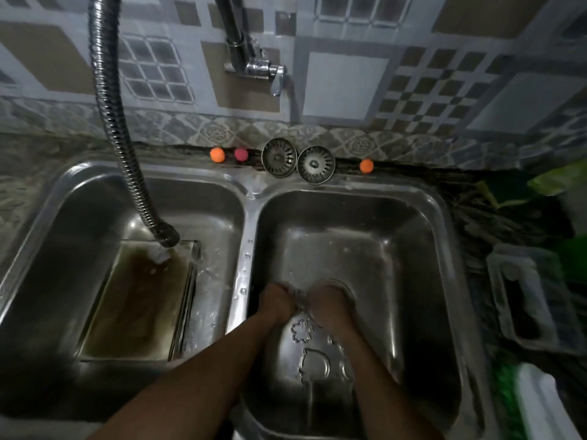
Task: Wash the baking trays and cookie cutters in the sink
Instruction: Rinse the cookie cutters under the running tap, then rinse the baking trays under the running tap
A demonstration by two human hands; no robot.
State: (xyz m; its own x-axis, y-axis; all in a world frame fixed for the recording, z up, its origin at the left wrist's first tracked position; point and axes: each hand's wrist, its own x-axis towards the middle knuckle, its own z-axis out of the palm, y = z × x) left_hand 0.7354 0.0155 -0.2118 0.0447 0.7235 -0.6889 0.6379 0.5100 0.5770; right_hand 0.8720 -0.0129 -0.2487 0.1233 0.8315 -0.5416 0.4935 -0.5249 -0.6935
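Working low in the right basin (413,249), you have your left hand (275,302) and right hand (327,301) brought knuckle to knuckle just over the drain, backs toward the camera, fingers curled down and out of sight. Something small and metallic glints between them, likely a cutter being rubbed. I cannot tell whether either hand actually grips it or only rubs against the other. The other cookie cutters lie flat on the basin floor between your forearms: a flower-shaped cutter (303,330) nearest the hands, a larger cutter (313,365) just behind it, and parts of others beside your right forearm. Having them in this basin makes sense, I judge, since the small pieces are within reach and apart from the dirty water. The baking tray (187,300) sits in the left basin (79,217), close to the divider, with the flexible hose (109,106) pouring straight into it. Brownish water pools inside, so it looks to be soaking while you deal with the small pieces. Two drain strainers (279,157) stand propped on the back ledge, out of the drains, presumably so water runs off freely. Mind that a small cutter could slip toward the open drain under your hands.
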